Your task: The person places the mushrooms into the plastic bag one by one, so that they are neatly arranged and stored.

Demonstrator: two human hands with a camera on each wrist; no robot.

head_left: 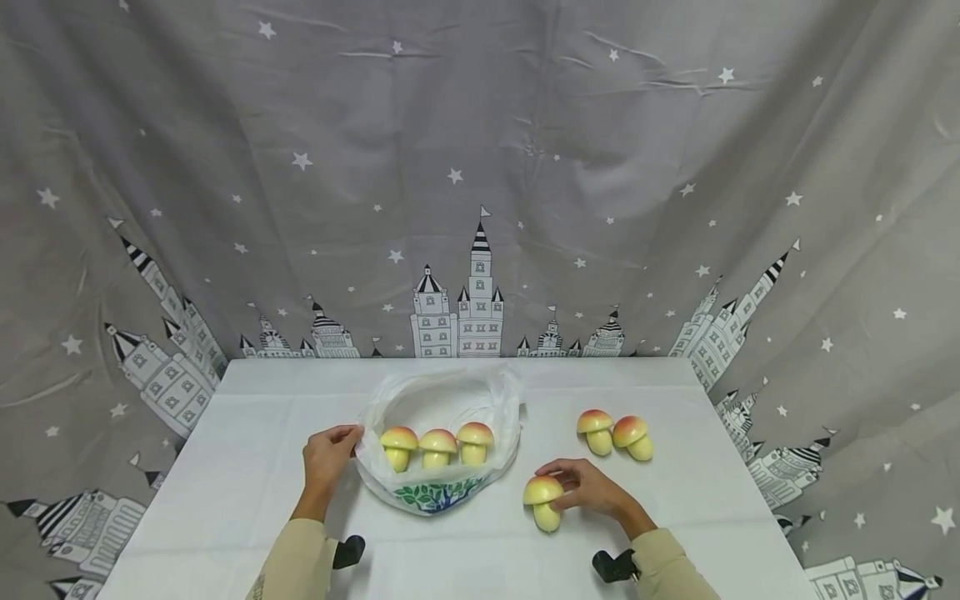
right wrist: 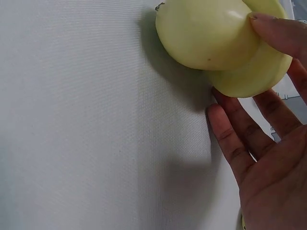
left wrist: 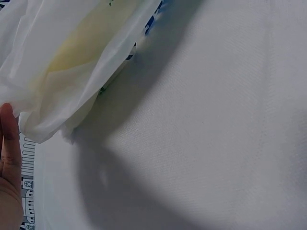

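Note:
A white plastic bag (head_left: 438, 493) with a green and blue tree print lies with its mouth spread wide. Three toy mushrooms (head_left: 437, 442), yellow with reddish cap tops, sit in a row inside it. At the bag's left rim, my left hand (head_left: 328, 454) pinches the plastic; the left wrist view shows only part of that hand (left wrist: 9, 163) beside the bag (left wrist: 62, 96). My right hand (head_left: 588, 487) holds another toy mushroom (head_left: 545, 492) to the right of the bag. In the right wrist view, the thumb presses on this mushroom (right wrist: 206, 33) and the fingers reach around its cap.
Two more toy mushrooms (head_left: 596, 429) (head_left: 634, 437) lie side by side on the white-covered table (head_left: 247, 450), beyond my right hand. A grey curtain (head_left: 525, 150) with stars and castles hangs behind and around the table.

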